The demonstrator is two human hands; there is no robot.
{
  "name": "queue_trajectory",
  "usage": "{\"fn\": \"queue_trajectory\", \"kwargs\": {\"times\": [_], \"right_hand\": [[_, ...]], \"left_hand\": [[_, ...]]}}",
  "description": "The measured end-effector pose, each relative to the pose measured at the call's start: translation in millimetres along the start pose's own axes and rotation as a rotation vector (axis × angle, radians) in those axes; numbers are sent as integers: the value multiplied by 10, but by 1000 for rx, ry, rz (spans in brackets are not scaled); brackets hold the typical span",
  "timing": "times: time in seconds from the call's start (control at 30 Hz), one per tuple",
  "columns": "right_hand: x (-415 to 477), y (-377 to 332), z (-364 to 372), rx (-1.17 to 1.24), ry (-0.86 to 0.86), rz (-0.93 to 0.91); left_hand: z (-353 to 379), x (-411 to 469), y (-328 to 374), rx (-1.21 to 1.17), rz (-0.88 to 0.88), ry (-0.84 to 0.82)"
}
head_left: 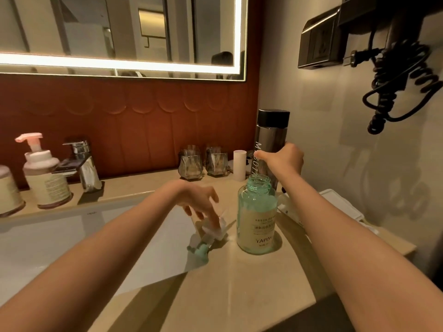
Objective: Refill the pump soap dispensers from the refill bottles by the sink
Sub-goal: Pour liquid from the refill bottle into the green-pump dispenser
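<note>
Beige counter (239, 295), uncapped dispenser (256, 224), white sink (60, 240); lit mirror (119, 32) above.

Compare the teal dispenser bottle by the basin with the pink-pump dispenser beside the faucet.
The teal bottle has an open neck, its pump lying on the counter beside it; the pink-pump dispenser wears its pump. The teal bottle is see-through tinted; the pink-pump dispenser looks opaque. The teal bottle stands right of the basin; the pink-pump dispenser on the back ledge, left of the faucet. Both stand upright, labelled.
</note>
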State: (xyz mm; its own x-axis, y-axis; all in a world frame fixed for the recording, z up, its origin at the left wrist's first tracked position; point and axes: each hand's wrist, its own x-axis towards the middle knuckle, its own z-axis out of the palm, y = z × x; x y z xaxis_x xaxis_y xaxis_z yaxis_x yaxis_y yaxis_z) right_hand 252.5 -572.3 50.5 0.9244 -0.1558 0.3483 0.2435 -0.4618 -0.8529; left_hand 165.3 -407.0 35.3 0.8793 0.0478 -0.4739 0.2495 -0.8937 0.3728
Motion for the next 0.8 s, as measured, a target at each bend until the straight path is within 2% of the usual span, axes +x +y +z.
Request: {"fn": "queue_trajectory", "kwargs": {"times": [0.07,0.17,0.37,0.57,0.8], "right_hand": [[-69,-14,-20,2,-6,-2],[-147,-37,-68,0,-1,-14],[-161,-4,-147,46,13,4],[-145,86,-149,38,-3,31],[-128,216,-114,27,-24,48]], "left_hand": [[114,27,7,64,2,13],[204,33,42,32,39,104],[278,118,64,25,61,392],[394,415,161,-39,117,595],[416,654,315,-144,250,682]]}}
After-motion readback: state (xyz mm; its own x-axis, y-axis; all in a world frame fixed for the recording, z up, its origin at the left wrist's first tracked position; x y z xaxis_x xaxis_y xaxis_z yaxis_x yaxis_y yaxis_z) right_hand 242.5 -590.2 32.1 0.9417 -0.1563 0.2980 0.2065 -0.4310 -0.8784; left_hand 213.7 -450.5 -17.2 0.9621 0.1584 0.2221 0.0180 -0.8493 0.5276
